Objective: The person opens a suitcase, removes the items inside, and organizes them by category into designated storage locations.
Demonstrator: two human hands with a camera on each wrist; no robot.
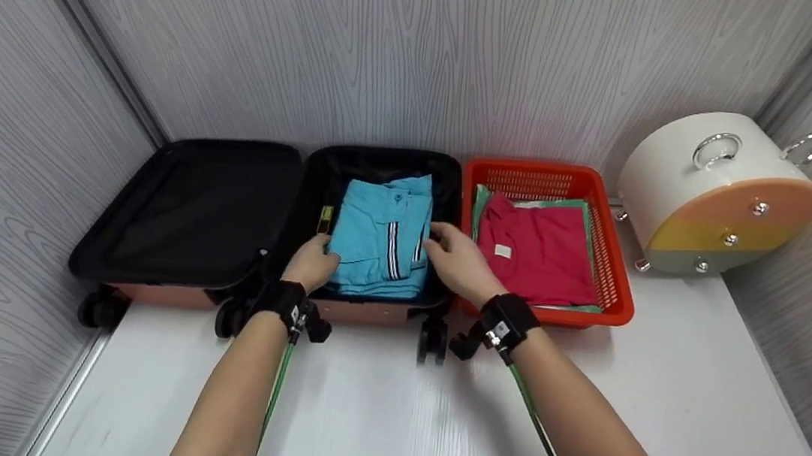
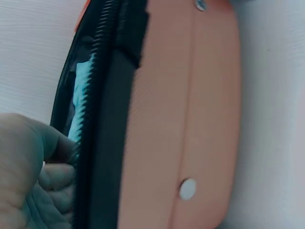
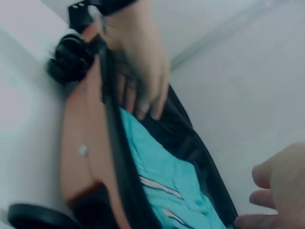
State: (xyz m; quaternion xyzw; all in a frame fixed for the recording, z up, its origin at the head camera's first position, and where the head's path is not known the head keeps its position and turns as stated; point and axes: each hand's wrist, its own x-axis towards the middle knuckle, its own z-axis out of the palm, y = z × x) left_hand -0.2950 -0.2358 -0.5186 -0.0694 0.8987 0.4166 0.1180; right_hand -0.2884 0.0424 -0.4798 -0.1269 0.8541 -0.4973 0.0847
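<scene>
Folded light-blue shorts [image 1: 369,220] sit in the right half of an open pink suitcase [image 1: 367,313], center of the head frame; dark-and-white side stripe faces up. Left hand [image 1: 312,261] is at the shorts' left edge, fingers loose and reaching down inside the rim, not clenched. Right hand [image 1: 461,262] is at the right edge, thumb and fingers parted, nothing pinched. Firm contact with the cloth: can't tell for either.

Obstructions: in the left wrist view the suitcase's zippered edge hides the left fingertips. In head view, red plastic basket [image 1: 616,307] is right up against the suitcase's right side, so the right hand crosses over its left rim. Basket holds a crimson collared shirt [image 1: 551,251] on top of a green cloth [image 1: 590,232].

Around: suitcase's black-lined other half [image 1: 204,214] lies open at left. Yellow label [image 1: 326,214] shows beside the shorts. Drum-shaped box [image 1: 724,216] with orange, yellow and green front, upper right, just past the basket. All on a white desk [image 1: 371,413]; gray wood-grain wall [image 1: 394,53] close behind.
</scene>
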